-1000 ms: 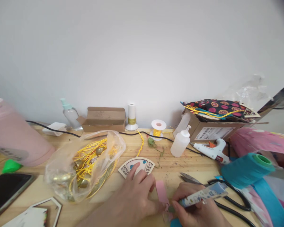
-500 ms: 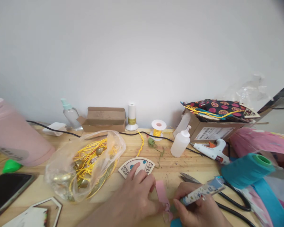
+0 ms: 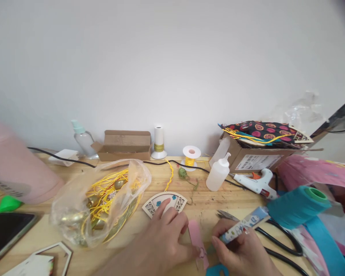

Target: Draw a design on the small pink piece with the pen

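Note:
My left hand (image 3: 163, 237) is spread over the table. Its index finger rests on a wooden fan-shaped ornament (image 3: 153, 199) with blue flowers and a yellow cord. Its thumb presses the lower part of a pink strip (image 3: 194, 230), whose end looks cut or punched. My right hand (image 3: 235, 245) is closed around a slim tool with a blue-and-white patterned body (image 3: 244, 224). The tool's tip points left towards the strip; its exact kind is unclear. A bright blue piece (image 3: 217, 270) lies under my right hand. Black-handled scissors (image 3: 284, 234) lie just beyond that hand.
On the left are a plastic bag of yellow cords (image 3: 109, 195), a phone (image 3: 11, 234) and a pink jug (image 3: 20, 168). Behind my hands stand a squeeze bottle (image 3: 217, 174) and a yellow spool (image 3: 190, 157). A glue gun (image 3: 255, 181) and teal thread cone (image 3: 297, 207) lie right.
The patterned tool has tilted up a little in my right hand. More of the blue piece shows below it. My left hand stays on the ornament and strip; the view has shifted slightly.

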Motion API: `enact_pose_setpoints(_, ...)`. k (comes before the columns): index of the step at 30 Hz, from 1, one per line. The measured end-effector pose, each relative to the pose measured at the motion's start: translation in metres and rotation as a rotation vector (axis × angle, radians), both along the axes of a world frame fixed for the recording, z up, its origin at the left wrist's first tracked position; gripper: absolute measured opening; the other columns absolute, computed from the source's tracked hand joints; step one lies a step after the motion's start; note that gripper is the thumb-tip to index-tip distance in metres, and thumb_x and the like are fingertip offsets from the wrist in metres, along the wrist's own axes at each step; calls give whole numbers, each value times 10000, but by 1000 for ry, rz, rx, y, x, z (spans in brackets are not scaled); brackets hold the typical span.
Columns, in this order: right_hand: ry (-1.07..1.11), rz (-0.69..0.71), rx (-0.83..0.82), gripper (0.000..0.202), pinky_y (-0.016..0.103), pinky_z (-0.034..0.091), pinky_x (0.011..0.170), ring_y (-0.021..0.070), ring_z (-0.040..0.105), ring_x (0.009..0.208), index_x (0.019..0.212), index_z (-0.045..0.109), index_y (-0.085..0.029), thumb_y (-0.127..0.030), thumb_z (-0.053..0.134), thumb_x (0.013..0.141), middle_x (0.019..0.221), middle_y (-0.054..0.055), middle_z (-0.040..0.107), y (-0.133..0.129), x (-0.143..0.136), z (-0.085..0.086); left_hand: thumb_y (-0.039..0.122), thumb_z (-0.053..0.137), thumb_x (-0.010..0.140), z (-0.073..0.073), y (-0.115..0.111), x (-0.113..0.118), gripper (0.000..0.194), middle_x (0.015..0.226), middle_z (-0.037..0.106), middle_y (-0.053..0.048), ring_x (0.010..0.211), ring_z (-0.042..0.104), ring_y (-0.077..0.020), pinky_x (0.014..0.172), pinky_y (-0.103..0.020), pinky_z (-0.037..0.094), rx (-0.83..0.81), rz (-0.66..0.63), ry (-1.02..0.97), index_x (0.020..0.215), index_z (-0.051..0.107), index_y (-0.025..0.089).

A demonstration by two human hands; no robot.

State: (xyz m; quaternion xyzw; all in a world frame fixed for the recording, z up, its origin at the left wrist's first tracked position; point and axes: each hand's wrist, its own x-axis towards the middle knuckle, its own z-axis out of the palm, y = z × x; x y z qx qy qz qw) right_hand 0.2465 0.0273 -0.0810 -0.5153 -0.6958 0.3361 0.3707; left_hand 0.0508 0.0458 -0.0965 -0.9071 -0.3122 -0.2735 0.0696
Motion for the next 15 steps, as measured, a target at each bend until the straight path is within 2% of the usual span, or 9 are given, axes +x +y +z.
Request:
enact_pose_setpoints(4, 51, -7, -53, 132, 207, 292, 368, 104, 387, 413, 585, 512, -196, -256, 499, 702, 477, -51, 415, 0, 1, 1, 381, 624, 779, 8, 1, -3, 132, 696, 459, 76, 679, 450, -97, 926, -372, 398, 37, -18, 24, 705, 595, 277)
enact_pose_setpoints(7, 70, 4, -79, 134, 202, 272, 348, 97, 374, 391, 593, 499, -204, -248, 492, 719, 459, -64, 395, 0, 2, 2, 411, 604, 787, 10, 1, -2, 236, 646, 440, 89, 632, 462, -80, 958, -354, 387, -45, 8, -82, 630, 545, 245)
enact_pose_setpoints(9, 48, 9, -49, 145, 202, 287, 362, 100, 393, 408, 587, 508, -199, -240, 490, 724, 466, -57, 409, 1, 2, 0, 434, 524, 836, 12, -1, 1, 297, 622, 441, 90, 616, 475, -77, 996, -342, 356, -67, 19, -158, 616, 521, 235)
enact_pose_setpoints(11, 21, 18, -5, 148, 203, 315, 387, 108, 424, 434, 589, 531, -187, -232, 489, 724, 487, -42, 444, 2, 3, -2, 389, 410, 902, 13, -5, 4, 332, 617, 474, 89, 622, 493, -78, 1024, -313, 316, -23, 1, -149, 627, 512, 235)
enact_pose_setpoints(13, 12, 32, 14, 149, 200, 343, 401, 114, 457, 444, 601, 550, -178, -225, 486, 727, 497, -30, 482, 3, 3, -5, 270, 322, 937, 12, -11, 7, 372, 615, 510, 87, 635, 505, -84, 1036, -275, 280, 56, -4, -54, 615, 505, 239)
enact_pose_setpoints(15, 16, 49, 15, 145, 195, 362, 408, 118, 485, 450, 609, 560, -177, -219, 489, 729, 501, -23, 510, 4, 3, -8, 225, 269, 937, 6, -19, 9, 423, 527, 452, 83, 560, 461, -93, 1076, -294, 211, 173, 96, -78, 581, 496, 219)
